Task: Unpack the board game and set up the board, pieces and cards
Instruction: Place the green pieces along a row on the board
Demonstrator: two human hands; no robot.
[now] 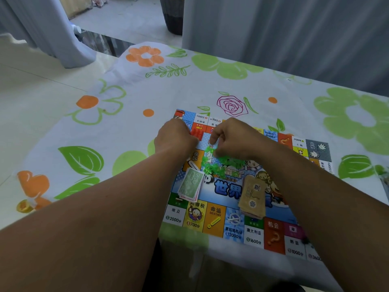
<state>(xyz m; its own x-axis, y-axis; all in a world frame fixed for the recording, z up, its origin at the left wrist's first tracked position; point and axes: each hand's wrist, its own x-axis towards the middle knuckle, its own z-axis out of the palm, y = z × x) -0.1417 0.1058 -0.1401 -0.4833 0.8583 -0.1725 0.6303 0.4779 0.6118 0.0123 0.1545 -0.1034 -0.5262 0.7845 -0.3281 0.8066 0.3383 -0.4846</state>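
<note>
Desk (147, 85): carrying a white cloth printed with green leaves, orange flowers and one pink rose; filling most of the view.
Curtains (294, 39): hanging in grey folds behind the far edge of the desk.
Dark basket (173, 17): standing on the floor beyond the curtains, only partly showing.
Yellow item (24, 206): sitting at the left edge of the desk, well apart from the board; too small to identify.
In the way: both forearms crossing the near half of the view and covering parts of the board; both hands hiding several far squares.
Game board (233, 225): lying flat and unfolded on the desk, towards the right, its near edge reaching the front edge of the desk; showing coloured price squares round the rim and cartoon art in the middle.
Green banknotes (191, 184): resting as a small stack on the left-centre of the board, top note reading 500.
Tan cards (252, 197): resting as a stack on the board, just beside the right forearm.
Green plastic pieces (212, 163): lying in a loose translucent cluster on the middle of the board, beyond the banknotes.
Left hand (176, 138): hovering over the far left part of the board, back upward, fingers curled under.
Left grip: curling closed; fingers hidden, so cannot tell whether gripping anything.
Right hand (233, 138): hovering just beside the left, fingertips pointing down.
Right grip: pinching the top of the green plastic pieces.
</note>
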